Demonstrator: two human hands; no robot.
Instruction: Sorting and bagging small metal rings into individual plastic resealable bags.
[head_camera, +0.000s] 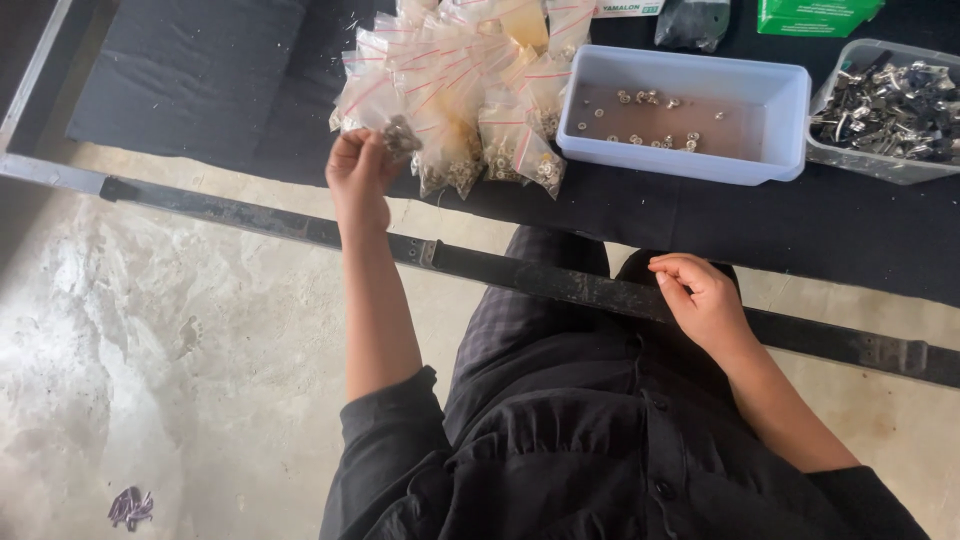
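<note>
My left hand (358, 172) is raised at the edge of the black work surface (700, 215), pinching a small clear zip bag of metal parts (400, 135) against a heap of similar filled bags (470, 90). My right hand (700, 295) rests loosely curled over my lap, above a dark metal rail (560, 280), with nothing in it. A white plastic tray (690, 165) holding several small metal rings stands just right of the heap.
A clear tub of shiny metal fittings (890, 110) sits at the far right. A green box (815, 15) and a dark packet (692, 22) lie at the back. Bare concrete floor (150, 350) lies to the left, with a small scrap (130, 508) on it.
</note>
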